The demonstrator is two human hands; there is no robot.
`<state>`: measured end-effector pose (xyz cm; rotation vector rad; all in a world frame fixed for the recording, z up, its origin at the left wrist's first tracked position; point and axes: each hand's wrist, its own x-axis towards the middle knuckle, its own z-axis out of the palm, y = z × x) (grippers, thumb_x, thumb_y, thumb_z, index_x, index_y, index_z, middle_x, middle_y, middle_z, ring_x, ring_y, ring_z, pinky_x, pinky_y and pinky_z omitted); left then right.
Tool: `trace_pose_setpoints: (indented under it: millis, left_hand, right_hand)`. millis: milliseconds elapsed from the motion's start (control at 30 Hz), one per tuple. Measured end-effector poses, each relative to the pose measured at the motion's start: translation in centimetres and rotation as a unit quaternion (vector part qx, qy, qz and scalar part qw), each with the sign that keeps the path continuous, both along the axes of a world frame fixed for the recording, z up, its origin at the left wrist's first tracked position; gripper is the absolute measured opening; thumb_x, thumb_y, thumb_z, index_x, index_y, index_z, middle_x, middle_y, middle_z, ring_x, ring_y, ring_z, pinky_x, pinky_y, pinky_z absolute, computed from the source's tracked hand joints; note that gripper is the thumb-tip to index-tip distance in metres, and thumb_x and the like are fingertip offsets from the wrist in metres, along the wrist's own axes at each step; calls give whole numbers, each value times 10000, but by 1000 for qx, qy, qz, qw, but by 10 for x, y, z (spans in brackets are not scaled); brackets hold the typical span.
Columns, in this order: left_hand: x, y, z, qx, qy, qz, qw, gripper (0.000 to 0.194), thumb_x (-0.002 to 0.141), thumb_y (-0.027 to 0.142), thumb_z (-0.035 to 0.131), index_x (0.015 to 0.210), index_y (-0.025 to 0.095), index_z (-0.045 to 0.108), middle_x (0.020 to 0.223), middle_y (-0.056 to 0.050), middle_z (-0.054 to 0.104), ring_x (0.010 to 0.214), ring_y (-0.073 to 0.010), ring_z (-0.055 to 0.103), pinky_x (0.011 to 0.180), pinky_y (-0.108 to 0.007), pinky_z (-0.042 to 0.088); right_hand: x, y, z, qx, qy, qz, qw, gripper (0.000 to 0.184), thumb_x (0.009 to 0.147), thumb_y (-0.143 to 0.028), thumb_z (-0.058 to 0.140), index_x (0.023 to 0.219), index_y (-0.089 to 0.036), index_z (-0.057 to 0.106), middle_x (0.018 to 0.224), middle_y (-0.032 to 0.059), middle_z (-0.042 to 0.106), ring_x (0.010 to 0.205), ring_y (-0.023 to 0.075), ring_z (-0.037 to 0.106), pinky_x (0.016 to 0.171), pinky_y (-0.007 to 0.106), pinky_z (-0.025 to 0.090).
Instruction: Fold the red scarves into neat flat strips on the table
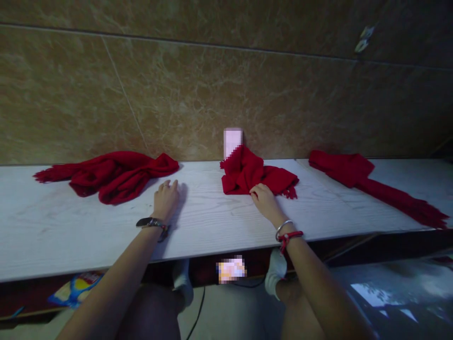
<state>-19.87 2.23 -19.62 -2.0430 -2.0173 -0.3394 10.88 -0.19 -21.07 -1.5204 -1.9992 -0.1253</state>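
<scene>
Three red fringed scarves are spread along a white wood-grain tabletop. My right hand (264, 199) has its fingers closed on the front edge of the crumpled middle scarf (244, 172). To its left, my left hand (166, 198) is over the bare boards with fingers loosely apart and nothing in them. Just beyond that hand lies the bunched left scarf (116, 174), apart from the fingertips. The right scarf (354, 174) lies folded at one end, its fringed tail stretching towards the table's front edge.
A tiled wall (177, 104) rises directly behind the white table (205, 226). A blurred-out pale rectangle (231, 140) leans there behind the middle scarf. Below the front edge are a blue and yellow packet (79, 288), another blurred item (231, 269) and a dark cable (198, 311).
</scene>
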Motion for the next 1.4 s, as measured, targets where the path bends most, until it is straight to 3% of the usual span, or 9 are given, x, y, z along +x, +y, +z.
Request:
trace_pose_setpoints:
  millis: [100, 233, 367, 533, 800, 1033, 1400]
  left_hand:
    - [34, -10, 4, -57, -9, -30, 998, 429, 892, 157, 338, 1264, 125, 547, 1304, -195, 536, 1148, -306, 554, 857, -421, 511]
    - [86, -17, 12, -80, -77, -143, 984, 378, 897, 203, 421, 1244, 142, 557, 1259, -147, 582, 1089, -233, 593, 873, -330, 498]
    - [112, -19, 15, -85, -83, -171, 978, 339, 894, 200, 434, 1197, 163, 583, 1209, -104, 615, 1039, -217, 613, 825, -290, 497]
    - [114, -15, 14, -85, -100, -143, 981, 338, 927, 217, 367, 1140, 167, 625, 1091, -107, 668, 991, -220, 634, 792, -291, 495]
    - [123, -11, 14, -96, -156, -128, 975, 340, 900, 191, 404, 1156, 181, 627, 1060, -93, 691, 953, -205, 641, 803, -291, 500]
    - [126, -9, 8, -89, -134, -128, 979, 324, 910, 195, 398, 1133, 166, 631, 1051, -108, 671, 957, -231, 629, 794, -316, 495]
    - [125, -13, 6, -96, -110, -122, 982, 263, 914, 188, 413, 1099, 162, 598, 1070, -95, 652, 951, -224, 621, 775, -305, 480]
  right_hand:
    - [1, -1, 2, -2, 15, -8, 1000, 221, 794, -96, 441, 764, -202, 632, 817, 76, 625, 810, 212, 582, 796, 354, 480]
    - [3, -6, 2, 21, 58, -20, 998, 239, 784, -99, 434, 835, -198, 647, 878, 88, 629, 855, 218, 585, 824, 370, 483]
    - [-2, -12, 2, 57, 83, -28, 995, 308, 776, -101, 433, 962, -179, 667, 1012, 121, 622, 979, 252, 573, 921, 433, 462]
    - [-11, -16, 3, 56, 63, -23, 996, 305, 782, -123, 458, 960, -172, 701, 1131, 142, 590, 1084, 266, 538, 1004, 457, 418]
    - [-21, -21, 0, 26, 24, -4, 999, 308, 807, -136, 456, 967, -215, 707, 1235, 119, 563, 1217, 275, 450, 1082, 550, 281]
    - [-21, -21, -6, 35, 19, -9, 999, 257, 780, -133, 497, 873, -223, 720, 1210, 109, 582, 1169, 268, 494, 1032, 522, 368]
    - [-23, -22, -3, 11, 42, 5, 999, 262, 779, -117, 490, 872, -205, 718, 1224, 129, 563, 1170, 277, 491, 1034, 526, 356]
